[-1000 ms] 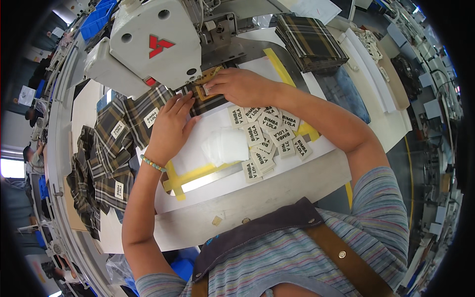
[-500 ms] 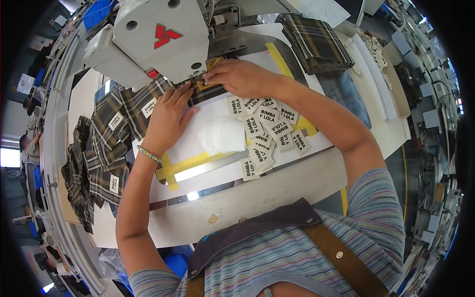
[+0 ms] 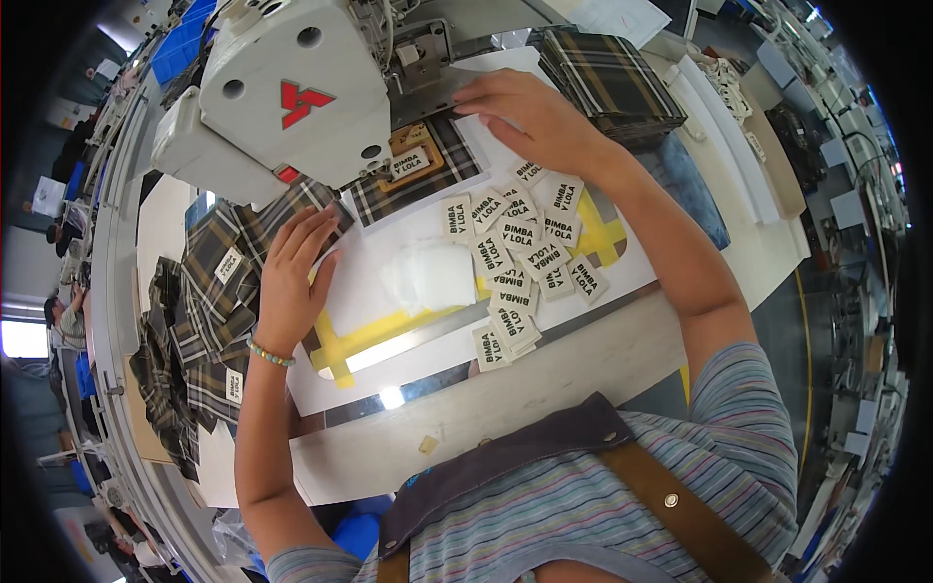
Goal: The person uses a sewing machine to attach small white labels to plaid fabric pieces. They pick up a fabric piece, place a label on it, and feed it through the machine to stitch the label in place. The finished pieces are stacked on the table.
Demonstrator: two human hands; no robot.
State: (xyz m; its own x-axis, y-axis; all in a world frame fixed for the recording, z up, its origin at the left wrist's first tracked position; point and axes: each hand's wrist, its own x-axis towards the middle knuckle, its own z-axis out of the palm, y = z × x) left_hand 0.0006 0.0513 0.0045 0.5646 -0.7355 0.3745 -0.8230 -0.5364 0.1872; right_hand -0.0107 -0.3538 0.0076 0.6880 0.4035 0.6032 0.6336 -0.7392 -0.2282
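Under the head of a white industrial sewing machine (image 3: 282, 107) lies a dark plaid cloth piece (image 3: 374, 202). A small brown frame (image 3: 433, 148) sits on this cloth, with a pale printed label (image 3: 409, 164) inside its opening. My left hand (image 3: 297, 272) is left of it, its fingers stretched over the edge of another plaid piece (image 3: 282, 207); the thumb stands apart. To the right of the frame, my right hand (image 3: 530, 115) hovers by the machine's metal plate, fingers loosely bent and apart, with nothing visible in them. Several loose labels (image 3: 520, 233) lie below my right forearm.
A stack of folded plaid pieces (image 3: 612, 87) stands at the back right. Labelled plaid pieces (image 3: 209, 301) hang in a heap at the left edge. Yellow tape (image 3: 389, 332) borders the white work sheet. A blue bin (image 3: 180, 49) is at the far left.
My left hand has drawn left, off the cloth by the frame. The right hand has let go of the frame area and moved up and right, uncovering the frame and its label.
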